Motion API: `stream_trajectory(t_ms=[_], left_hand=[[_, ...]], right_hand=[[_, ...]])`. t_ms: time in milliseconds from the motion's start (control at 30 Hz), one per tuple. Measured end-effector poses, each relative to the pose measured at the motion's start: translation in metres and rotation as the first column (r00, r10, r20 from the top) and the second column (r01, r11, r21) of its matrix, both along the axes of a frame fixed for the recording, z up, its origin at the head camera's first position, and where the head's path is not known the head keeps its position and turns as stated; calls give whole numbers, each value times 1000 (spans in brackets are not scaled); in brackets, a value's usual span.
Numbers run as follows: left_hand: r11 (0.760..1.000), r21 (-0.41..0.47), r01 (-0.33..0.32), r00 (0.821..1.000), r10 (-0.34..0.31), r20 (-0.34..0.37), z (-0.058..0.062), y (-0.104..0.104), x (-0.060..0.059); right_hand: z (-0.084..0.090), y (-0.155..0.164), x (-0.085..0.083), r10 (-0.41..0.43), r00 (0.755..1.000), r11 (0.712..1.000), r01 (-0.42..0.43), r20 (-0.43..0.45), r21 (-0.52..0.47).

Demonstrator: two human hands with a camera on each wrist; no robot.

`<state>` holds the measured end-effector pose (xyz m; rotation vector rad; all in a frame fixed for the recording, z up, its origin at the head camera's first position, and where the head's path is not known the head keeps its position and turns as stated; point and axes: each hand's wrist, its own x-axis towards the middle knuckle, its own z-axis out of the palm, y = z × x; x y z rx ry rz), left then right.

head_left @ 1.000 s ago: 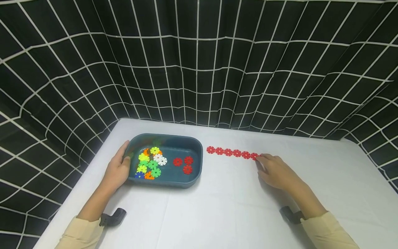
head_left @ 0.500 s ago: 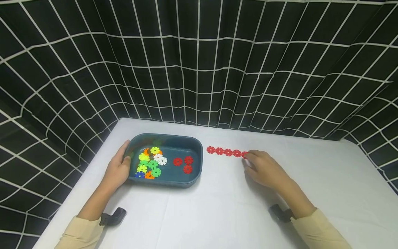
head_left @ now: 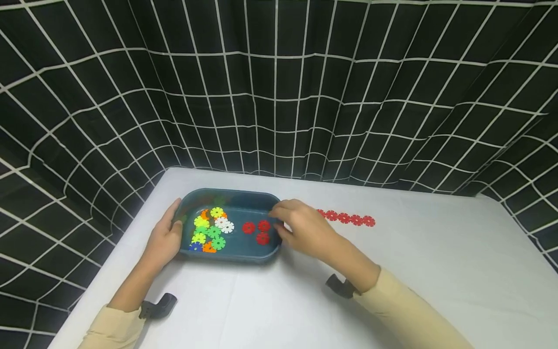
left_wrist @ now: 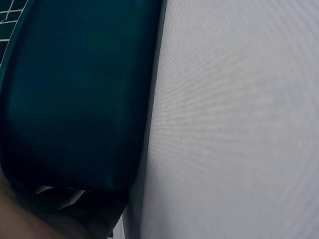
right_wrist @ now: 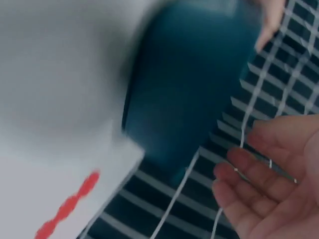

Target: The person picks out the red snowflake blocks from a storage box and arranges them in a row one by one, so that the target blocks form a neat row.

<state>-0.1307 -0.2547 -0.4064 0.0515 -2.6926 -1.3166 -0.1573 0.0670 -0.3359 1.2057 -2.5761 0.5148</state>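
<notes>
My left hand (head_left: 164,235) grips the left end of a dark teal plastic basin (head_left: 226,259), thumb by the rim and fingers along the outer wall. Inside it, a mixed cluster of notched flower-shaped discs (head_left: 213,231) lies to the left, and three red discs (head_left: 263,238) lie to the right. My right hand (head_left: 305,228) is over the basin's right rim, fingers loosely bent. In the right wrist view nothing shows between its fingers. A row of red discs (head_left: 344,218) lies on the table to the right, its left part hidden behind my right hand.
A white cloth (head_left: 261,305) covers the table. Black curtains with a white grid (head_left: 279,97) stand along the back and sides. A dark wrist-worn device (head_left: 159,306) sits on the left wrist, and another (head_left: 340,286) on the right.
My right hand has moved left from the right end of the red row to the basin's right rim, uncovering the row's last discs. The left hand and basin have stayed put.
</notes>
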Motion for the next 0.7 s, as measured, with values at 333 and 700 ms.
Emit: stream_trajectory(t_ms=[333,700], left_hand=[[1000,-2,3,1000,-3,-3,0,0,1],[1000,6,4,1000,-4,-4,0,-1,0]], right_hand=[[-13,-52,-11,124,968,913,-197,216,357],[-22,-76,-22,-45,969,811,-105,241,576]])
